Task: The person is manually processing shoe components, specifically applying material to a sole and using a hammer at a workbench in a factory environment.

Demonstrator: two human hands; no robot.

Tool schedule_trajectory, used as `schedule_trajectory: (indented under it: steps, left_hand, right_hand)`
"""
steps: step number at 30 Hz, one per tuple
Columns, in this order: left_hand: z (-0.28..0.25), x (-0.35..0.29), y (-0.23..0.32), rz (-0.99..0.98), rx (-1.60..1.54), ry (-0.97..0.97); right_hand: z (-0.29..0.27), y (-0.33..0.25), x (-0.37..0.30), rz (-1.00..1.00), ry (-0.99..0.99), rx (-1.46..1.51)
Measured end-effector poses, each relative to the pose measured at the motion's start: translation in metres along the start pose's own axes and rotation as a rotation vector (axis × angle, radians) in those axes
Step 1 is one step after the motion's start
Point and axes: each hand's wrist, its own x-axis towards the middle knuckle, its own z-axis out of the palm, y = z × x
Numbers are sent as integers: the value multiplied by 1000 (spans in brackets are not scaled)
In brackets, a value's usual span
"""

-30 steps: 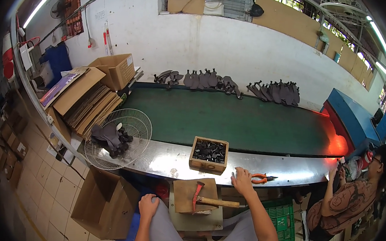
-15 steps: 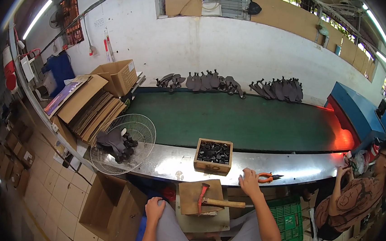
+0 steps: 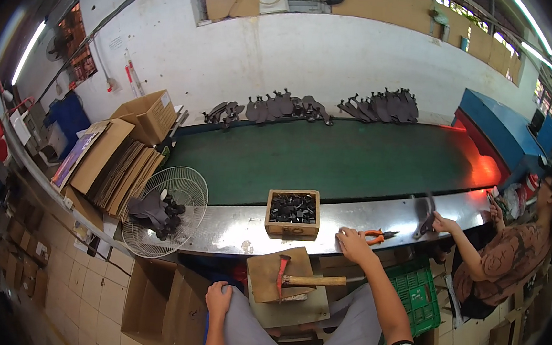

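Note:
My left hand (image 3: 218, 299) lies on my left knee, holding nothing. My right hand (image 3: 353, 245) rests on the front edge of the metal bench top (image 3: 232, 231), nothing visible in its fingers. Just right of it are orange-handled pliers (image 3: 373, 235). Left of that hand stands a wooden box (image 3: 292, 229) full of small black pieces (image 3: 294, 207). Between my knees, a hammer (image 3: 313, 280) with a red head and wooden handle lies on a brown pad (image 3: 261, 276) atop a low stand.
Left stand a wire basket (image 3: 201, 196) of dark sole-shaped pieces, flattened cardboard (image 3: 120, 173) and an open carton (image 3: 184, 308). Beyond runs a green conveyor belt (image 3: 316, 156) into a blue machine (image 3: 496, 128). A co-worker (image 3: 509, 256) sits right, near a green crate (image 3: 412, 297).
The co-worker's arm now reaches left over the bench, with a dark sole-shaped piece in the hand. My head view has shifted slightly; my hands stay in place.

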Motion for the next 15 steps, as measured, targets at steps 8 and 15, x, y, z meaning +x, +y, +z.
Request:
schedule_trajectory:
  steps: [8,15]
  left_hand:
    - [1,2,-7,8,-3,-46]
    - [8,4,-5,-45,4,-61]
  right_hand:
    - [-39,99,-20,458,315,-306]
    - [-64,216,-86,689,-180,-218]
